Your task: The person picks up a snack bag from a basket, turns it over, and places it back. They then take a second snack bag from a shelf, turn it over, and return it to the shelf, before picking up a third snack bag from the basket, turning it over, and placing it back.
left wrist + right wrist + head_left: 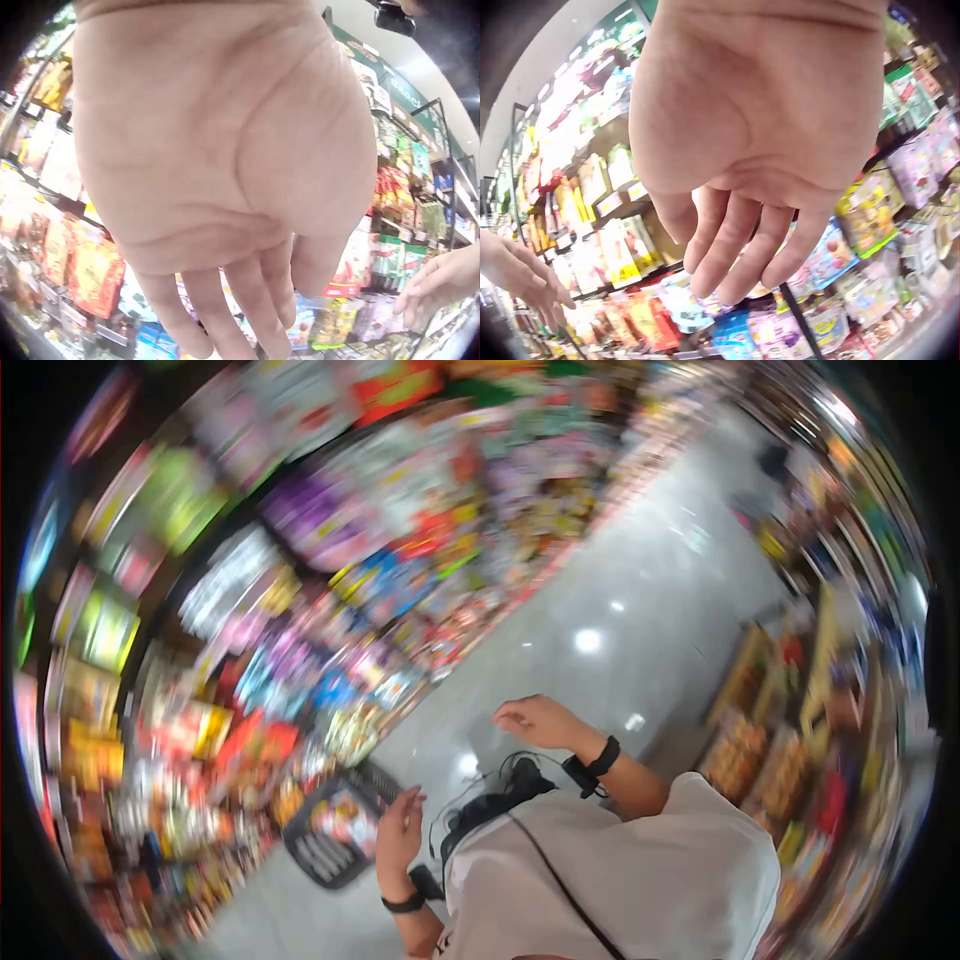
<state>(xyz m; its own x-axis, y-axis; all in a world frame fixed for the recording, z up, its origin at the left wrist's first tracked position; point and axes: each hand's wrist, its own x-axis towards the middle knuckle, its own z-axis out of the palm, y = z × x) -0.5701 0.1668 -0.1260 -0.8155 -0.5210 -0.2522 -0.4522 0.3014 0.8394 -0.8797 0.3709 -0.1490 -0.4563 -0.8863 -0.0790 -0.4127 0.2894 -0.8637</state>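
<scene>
My left hand [400, 830] is held out with nothing in it, its fingers loosely bent. In the head view it overlaps the edge of a dark grey, rounded container [374, 780] low by the shelves, with something colourful inside, blurred. The left wrist view shows the bare palm [225, 135] and relaxed fingers before the shelves. My right hand [545, 722] hovers over the floor, also holding nothing. Its palm [757, 112] fills much of the right wrist view, fingers hanging loosely curled. Bagged snacks [652, 319] appear behind it. Both wrists wear black bands.
Shelves of packaged snacks [400, 490] run along the left of the aisle, blurred. Grey shiny floor [560, 610] stretches away between them and the right-hand shelving, where wooden bins [738, 755] hold goods. A black bag or pouch with cables [495, 800] hangs at my waist.
</scene>
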